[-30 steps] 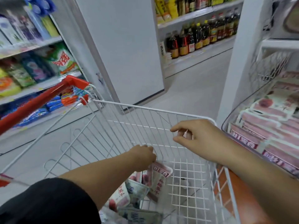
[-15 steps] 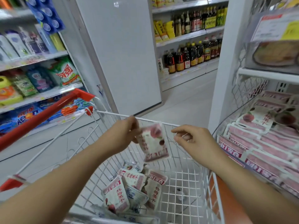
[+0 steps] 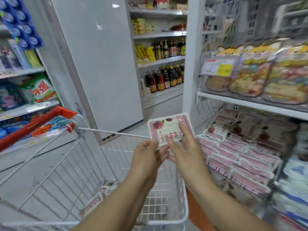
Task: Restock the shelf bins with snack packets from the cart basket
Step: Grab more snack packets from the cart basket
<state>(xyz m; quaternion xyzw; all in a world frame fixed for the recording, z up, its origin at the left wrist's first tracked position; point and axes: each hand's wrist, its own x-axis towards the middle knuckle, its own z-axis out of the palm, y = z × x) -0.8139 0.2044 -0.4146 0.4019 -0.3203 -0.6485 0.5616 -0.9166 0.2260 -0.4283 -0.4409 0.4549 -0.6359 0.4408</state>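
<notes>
While pinched at its lower left corner, treat snack packet point(image 3: 168, 130) as a light, flat, sealed pouch: pliable film, thin contents, probably slick on the printed face. Located in the air over the far rim of cart basket point(image 3: 108, 133), printed face toward the camera, slightly tilted, just left of shelf bin point(image 3: 206, 107). Judge as not fragile but prone to flexing and to sliding out of a fingertip pinch; lying fairly flat at present, with no visible sag. Take hold at a sealed border or corner, thumb on one face and fingers on the other, rather than across the middle panel, liable to crumple. Held by left hand point(image 3: 146, 157): thumb and fingertips closed on the lower left edge. Touched by right hand point(image 3: 185, 152): index finger and thumb laid fairly straight on the printed face, no closed grip visible; position of remaining fingers behind the pouch not determinable. Secure a full pinch with right hand before release by left hand. Set down among matching pink packets point(image 3: 233, 147) ranked in rows inside shelf bin, close on the right. Note further packets point(image 3: 103, 189) low in cart basket beneath the forearms, blurred. Keep clear of red handle point(image 3: 38, 125) at left. Disregard biscuit bags point(image 3: 250, 80) and price tag point(image 3: 218, 67) on the shelf above.
</notes>
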